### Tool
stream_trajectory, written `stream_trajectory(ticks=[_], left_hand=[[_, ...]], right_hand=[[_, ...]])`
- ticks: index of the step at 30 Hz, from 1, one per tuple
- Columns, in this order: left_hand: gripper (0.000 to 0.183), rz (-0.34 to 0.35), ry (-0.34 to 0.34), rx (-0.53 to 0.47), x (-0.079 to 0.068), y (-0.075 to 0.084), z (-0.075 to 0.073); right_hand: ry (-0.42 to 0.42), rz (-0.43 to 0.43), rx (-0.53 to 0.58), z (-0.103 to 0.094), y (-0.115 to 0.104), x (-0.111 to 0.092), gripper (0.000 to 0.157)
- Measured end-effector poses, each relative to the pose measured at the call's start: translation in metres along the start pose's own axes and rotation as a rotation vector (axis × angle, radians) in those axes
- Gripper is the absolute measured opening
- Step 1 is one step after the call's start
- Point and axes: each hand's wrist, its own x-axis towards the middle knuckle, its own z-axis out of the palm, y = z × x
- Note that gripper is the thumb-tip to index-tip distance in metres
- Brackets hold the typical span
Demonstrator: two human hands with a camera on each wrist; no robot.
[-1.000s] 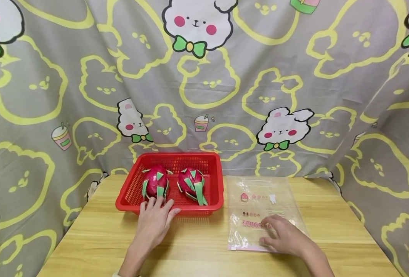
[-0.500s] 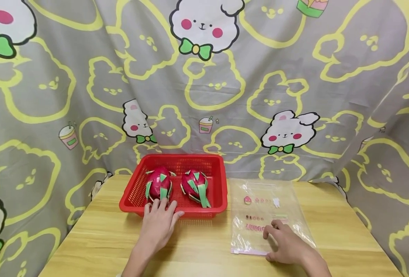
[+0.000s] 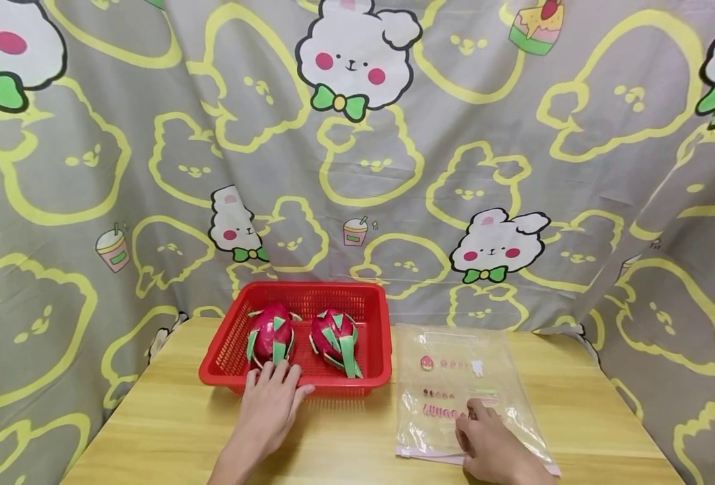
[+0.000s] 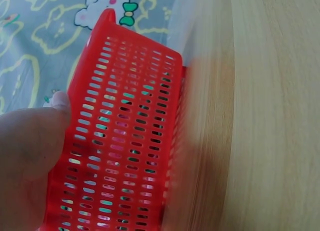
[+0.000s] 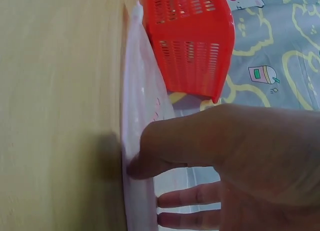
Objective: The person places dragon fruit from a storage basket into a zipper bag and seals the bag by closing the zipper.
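Observation:
A red perforated plastic basket (image 3: 371, 350) holds two dragon fruits, the left one (image 3: 270, 333) and the right one (image 3: 333, 337), both pink with green scales. My left hand (image 3: 268, 409) rests on the basket's near rim, fingers draped over it beside the left fruit. In the left wrist view the thumb (image 4: 61, 102) lies along the rim. A clear zip bag (image 3: 412, 431) with pink prints lies flat to the right. My right hand (image 3: 491, 441) touches its lower right part, fingers bent. The right wrist view shows the thumb (image 5: 145, 163) against the bag near its pale zip edge.
Everything stands on a light wooden table (image 3: 327, 451). A grey curtain (image 3: 388, 141) with yellow outlines and white bunnies hangs right behind the basket and bag and along both sides.
My right hand has come nearer to the bag's zip edge, its fingers drawn in more. The left hand keeps its place on the basket rim. The head view has shifted slightly.

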Motion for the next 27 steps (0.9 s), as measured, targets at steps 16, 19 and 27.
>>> stream_trajectory(ticks=[16, 19, 27], left_hand=[[0.030, 0.001, 0.018, -0.010, -0.003, -0.005, 0.001], [0.031, 0.007, 0.015, -0.016, -0.002, -0.003, 0.001], [0.030, 0.014, 0.026, -0.029, 0.001, -0.002, 0.003]], right_hand=[[0.178, 0.066, -0.070, 0.005, 0.000, 0.017, 0.031], [0.178, 0.082, -0.116, 0.006, 0.004, 0.016, 0.030], [0.404, -0.021, -0.086, 0.000, 0.003, 0.013, 0.031]])
